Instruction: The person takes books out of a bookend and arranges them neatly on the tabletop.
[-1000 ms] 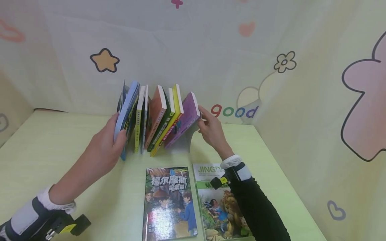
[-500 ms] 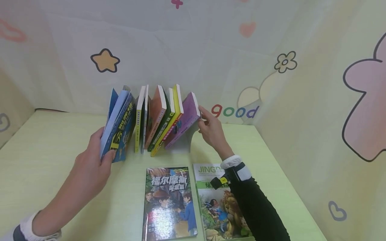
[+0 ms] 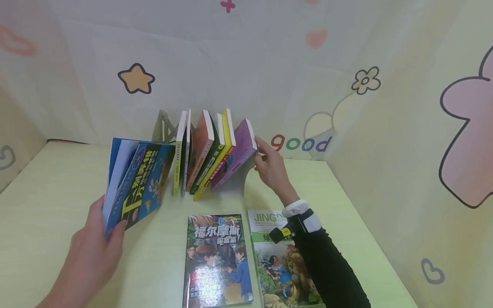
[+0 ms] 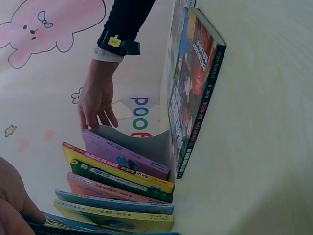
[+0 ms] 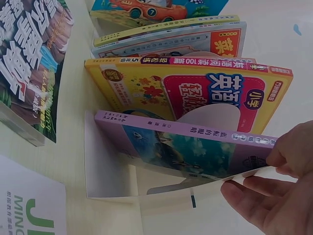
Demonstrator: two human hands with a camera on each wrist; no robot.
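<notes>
My left hand grips a blue book with yellow lettering, thumb on its front cover, fingers hidden behind. The book tilts left, apart from the row's left end, its covers slightly spread. My right hand pinches the upper corner of a purple book, thumb on the spine side and fingers at the far side. That book leans right against a white bookend. To its left lean a yellow book, a green book and an orange book; a yellow-green book stands nearly upright.
A grey bookend panel rises at the row's left end. On the table in front lie a dark-covered comic-style book and a green-and-white book, partly under the right forearm. A printed cloth wall stands behind.
My left hand has drawn the blue book left and toward me, away from the row, tilting it over and uncovering the grey bookend panel. The right hand and purple book have stayed put.
</notes>
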